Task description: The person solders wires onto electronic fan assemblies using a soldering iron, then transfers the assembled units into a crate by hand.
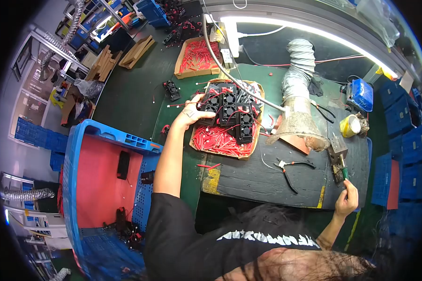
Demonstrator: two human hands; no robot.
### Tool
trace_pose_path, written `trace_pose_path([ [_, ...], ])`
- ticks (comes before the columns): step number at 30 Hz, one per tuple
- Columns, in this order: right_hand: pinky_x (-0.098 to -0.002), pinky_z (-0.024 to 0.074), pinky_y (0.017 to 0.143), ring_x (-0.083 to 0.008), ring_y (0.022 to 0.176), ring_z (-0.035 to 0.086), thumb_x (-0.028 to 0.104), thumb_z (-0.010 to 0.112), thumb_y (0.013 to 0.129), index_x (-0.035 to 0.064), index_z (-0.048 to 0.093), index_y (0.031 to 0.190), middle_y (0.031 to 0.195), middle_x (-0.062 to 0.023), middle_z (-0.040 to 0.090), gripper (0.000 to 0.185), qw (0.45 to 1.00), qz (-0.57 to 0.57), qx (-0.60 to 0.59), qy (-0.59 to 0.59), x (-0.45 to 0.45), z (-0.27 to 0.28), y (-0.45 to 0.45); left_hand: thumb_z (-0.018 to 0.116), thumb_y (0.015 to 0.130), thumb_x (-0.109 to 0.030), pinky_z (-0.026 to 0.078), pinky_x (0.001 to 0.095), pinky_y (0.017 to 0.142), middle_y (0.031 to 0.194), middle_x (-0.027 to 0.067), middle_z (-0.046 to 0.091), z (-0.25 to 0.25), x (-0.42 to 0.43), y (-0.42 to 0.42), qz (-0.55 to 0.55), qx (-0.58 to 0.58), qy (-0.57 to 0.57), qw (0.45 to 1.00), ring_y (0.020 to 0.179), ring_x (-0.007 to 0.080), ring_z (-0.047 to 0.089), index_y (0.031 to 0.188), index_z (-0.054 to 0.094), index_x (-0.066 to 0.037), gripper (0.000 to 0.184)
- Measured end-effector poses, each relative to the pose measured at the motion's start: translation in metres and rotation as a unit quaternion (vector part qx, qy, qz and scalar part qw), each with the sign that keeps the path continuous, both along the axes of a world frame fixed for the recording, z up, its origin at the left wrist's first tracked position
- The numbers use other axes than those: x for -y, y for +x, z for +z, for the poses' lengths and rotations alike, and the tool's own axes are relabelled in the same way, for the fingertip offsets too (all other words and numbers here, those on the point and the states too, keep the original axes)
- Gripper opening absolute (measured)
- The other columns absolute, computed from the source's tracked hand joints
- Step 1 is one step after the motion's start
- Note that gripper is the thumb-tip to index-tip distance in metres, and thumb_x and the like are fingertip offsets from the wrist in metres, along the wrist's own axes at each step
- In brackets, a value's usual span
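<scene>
As a person in a black T-shirt leans in from the near side, a long green bench (140,93) spans the scene. Near left, a big blue crate (72,164), red-lined, holds some black parts (123,165). On the bench's right half lies a black mat (248,187), w/ a grey hose (299,61) ending in a dirty funnel (297,119) above it. Left of that, a carton (241,157) is loaded w/ red leads (215,140); a 2nd carton (185,75) of leads sits beyond.

A pile of black fans (229,99) rests over the near carton's far part. Progress, est.: partway. Fans in the pile carry wires; many leads lie loose, so prob. plenty left. Crate count unclear b/c it's dim inside. Fans look boxy, mostly joined in pairs, w/ round blades, red wires & small white plugs.

Left hand (190,114) is closed on the pile's left edge, thumb on top; can't tell how firmly. Right hand (346,199), at right, is wrapped round a green-handled tool (345,173), prob. a soldering iron, tip end at a small metal stand (337,147). Pliers (304,163) lie btwn hands, handles spread. Smallest: two stray leads (214,166) just near the carton's near edge.
</scene>
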State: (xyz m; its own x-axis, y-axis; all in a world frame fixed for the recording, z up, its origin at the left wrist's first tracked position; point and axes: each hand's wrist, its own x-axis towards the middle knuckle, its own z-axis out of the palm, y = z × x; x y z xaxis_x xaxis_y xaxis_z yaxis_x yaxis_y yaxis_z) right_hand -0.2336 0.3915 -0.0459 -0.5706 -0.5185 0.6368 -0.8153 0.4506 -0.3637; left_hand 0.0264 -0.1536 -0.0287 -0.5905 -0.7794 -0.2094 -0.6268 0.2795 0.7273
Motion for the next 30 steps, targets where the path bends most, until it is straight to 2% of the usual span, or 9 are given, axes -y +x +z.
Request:
trace_pose_path([
  [2,-0.0359,0.0524,0.083,-0.0305,0.09,0.067,-0.009,0.049,0.079,-0.0027,0.068,0.099,0.098,-0.0162,0.07,0.028,1.0,-0.002,0.002,-0.005,-0.001,0.002,0.001,0.089,0.056,-0.027,0.041,0.039,0.103,0.142,0.0152,0.042,-0.022,0.013,0.002,0.015,-0.072,0.023,0.997,0.125,0.0274,0.047,0.136,0.051,-0.008,0.09],
  [6,-0.036,0.0524,0.082,-0.0305,0.09,0.067,-0.009,0.049,0.079,-0.0021,0.068,0.099,0.099,-0.0159,0.07,0.028,1.0,-0.015,0.01,-0.008,-0.008,0.0,0.0,0.088,0.058,-0.022,0.043,0.0371,0.1,0.139,0.0114,0.046,-0.021,0.012,0.01,-0.018,-0.128,0.094,0.987,0.122,0.0233,0.049,0.127,0.058,-0.007,0.077],
  [9,-0.0371,0.053,0.081,-0.0317,0.088,0.067,-0.01,0.05,0.078,-0.0032,0.068,0.097,0.096,-0.0162,0.07,0.027,1.0,-0.022,0.003,-0.001,-0.007,0.002,0.003,0.088,0.057,-0.03,0.04,0.042,0.101,0.11,0.0141,0.053,-0.024,0.003,0.014,0.056,-0.079,-0.115,0.989,0.114,0.0307,0.045,0.117,0.063,-0.014,0.067],
  [13,-0.0368,0.0534,0.081,-0.0311,0.088,0.068,-0.01,0.05,0.078,-0.0033,0.068,0.097,0.096,-0.016,0.07,0.026,1.0,-0.015,-0.011,-0.01,-0.004,0.005,0.005,0.087,0.061,-0.033,0.038,0.0416,0.104,0.124,0.0176,0.047,-0.027,0.008,0.013,0.04,-0.035,-0.137,0.989,0.118,0.0322,0.047,0.123,0.061,-0.012,0.071],
  [17,-0.0365,0.0544,0.079,-0.0309,0.086,0.068,-0.01,0.049,0.079,-0.0045,0.067,0.096,0.093,-0.0161,0.07,0.025,0.997,-0.006,-0.049,-0.055,-0.003,0.016,0.01,0.083,0.065,-0.035,0.039,0.0409,0.101,0.121,0.0189,0.049,-0.036,0.002,0.013,0.026,-0.104,-0.235,0.966,0.112,0.0322,0.046,0.117,0.062,-0.01,0.061],
  [21,-0.0364,0.0549,0.078,-0.0311,0.084,0.068,-0.01,0.048,0.079,-0.0053,0.067,0.094,0.091,-0.0166,0.07,0.024,0.994,-0.026,-0.066,-0.078,-0.007,0.024,0.015,0.08,0.068,-0.037,0.039,0.0416,0.099,0.116,0.0189,0.055,-0.026,-0.004,0.015,0.026,-0.046,-0.228,0.972,0.111,0.0336,0.044,0.118,0.063,-0.011,0.059],
  [23,-0.0365,0.0549,0.078,-0.0311,0.084,0.068,-0.01,0.048,0.08,-0.0052,0.067,0.093,0.091,-0.0166,0.07,0.024,0.994,-0.034,-0.074,-0.073,-0.01,0.024,0.015,0.079,0.071,-0.036,0.034,0.0476,0.105,0.113,0.0194,0.062,-0.015,-0.007,0.017,0.0,-0.039,-0.212,0.977,0.116,0.0412,0.038,0.122,0.062,-0.014,0.058],
  [25,-0.0366,0.0549,0.078,-0.031,0.084,0.068,-0.01,0.048,0.08,-0.005,0.067,0.093,0.091,-0.0166,0.07,0.024,0.994,-0.042,-0.083,-0.066,-0.013,0.024,0.015,0.077,0.073,-0.035,0.034,0.0443,0.104,0.115,0.0126,0.062,-0.037,0.004,0.025,0.023,-0.072,-0.249,0.965,0.112,0.0384,0.04,0.122,0.063,-0.014,0.055],
  [30,-0.0358,0.0541,0.081,-0.0295,0.088,0.068,-0.003,0.049,0.088,-0.0031,0.067,0.095,0.096,-0.0148,0.071,0.02,0.994,-0.058,-0.074,-0.049,-0.024,0.019,0.015,0.078,0.072,-0.04,0.04,0.0437,0.097,0.108,0.0193,0.054,-0.042,0.011,0.034,0.047,-0.109,-0.225,0.967,0.105,0.0353,0.046,0.118,0.063,-0.009,0.057],
])
